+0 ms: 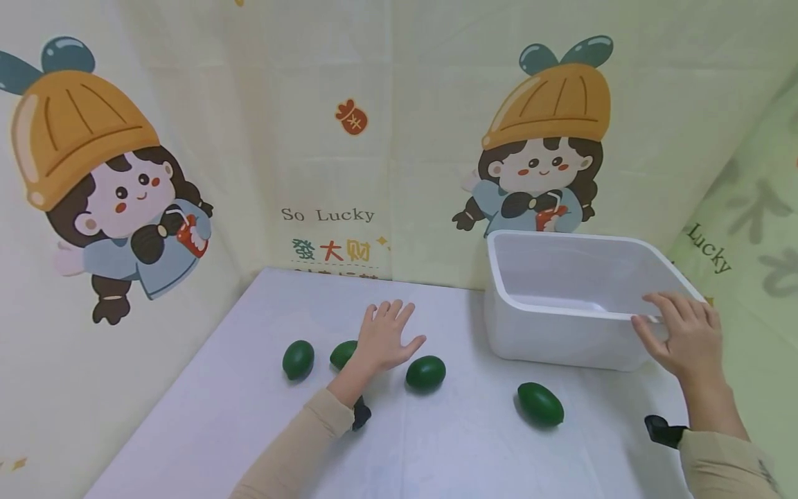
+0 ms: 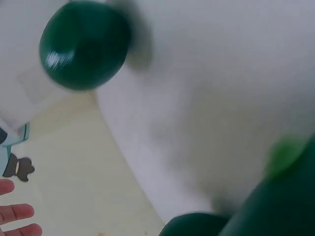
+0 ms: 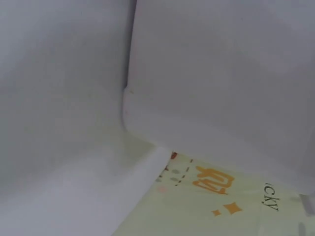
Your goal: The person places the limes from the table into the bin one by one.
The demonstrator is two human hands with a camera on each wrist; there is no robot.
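Note:
My left hand (image 1: 382, 341) is held over the table with its fingers spread and nothing in it. Below it, partly covered by the hand, lies a dark green oval fruit (image 1: 343, 355). One more such fruit (image 1: 298, 360) is to its left and another (image 1: 426, 374) just to its right. In the left wrist view a glossy green fruit (image 2: 84, 45) shows at the top, with fingertips (image 2: 17, 212) at the lower left edge. With fingers over the rim and thumb in front, my right hand (image 1: 692, 336) grips the front right corner of a white plastic bin (image 1: 561, 339).
Another green fruit (image 1: 540, 404) lies on the white table (image 1: 449, 450) in front of the bin. A printed cloth (image 1: 430, 173) with cartoon figures hangs behind the table and along its sides. The bin wall (image 3: 221, 88) fills much of the right wrist view.

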